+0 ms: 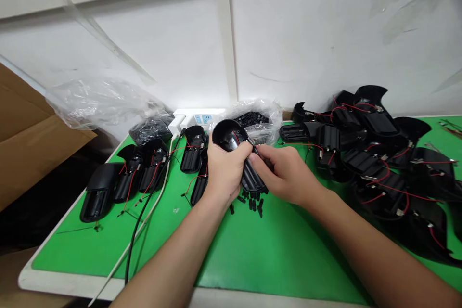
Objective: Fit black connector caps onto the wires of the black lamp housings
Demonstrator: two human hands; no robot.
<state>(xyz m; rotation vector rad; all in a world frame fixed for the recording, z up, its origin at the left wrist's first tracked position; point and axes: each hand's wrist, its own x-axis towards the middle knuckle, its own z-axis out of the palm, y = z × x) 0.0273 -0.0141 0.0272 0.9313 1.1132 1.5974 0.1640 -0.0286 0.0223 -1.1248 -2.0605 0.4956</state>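
A black plastic housing [227,134] with a round cup at its top and a ribbed battery compartment below is held tilted above the table. My left hand [227,166] wraps round its left side, thumb across the middle. My right hand [285,171] is closed at the housing's right edge, thumb and fingers pinched near my left thumb; whatever lies between those fingertips is hidden. A short red wire shows inside the cup. Beneath the housing, several small black plastic pieces [252,202] lie on the green mat [274,255].
Similar black housings with red wires stand left [126,178] and pile up right [390,173]. Behind my hands are a bag of small black parts [252,118] and a white power strip [205,116]. Cables [144,216] cross the mat's left side. A cardboard box [32,130] stands far left.
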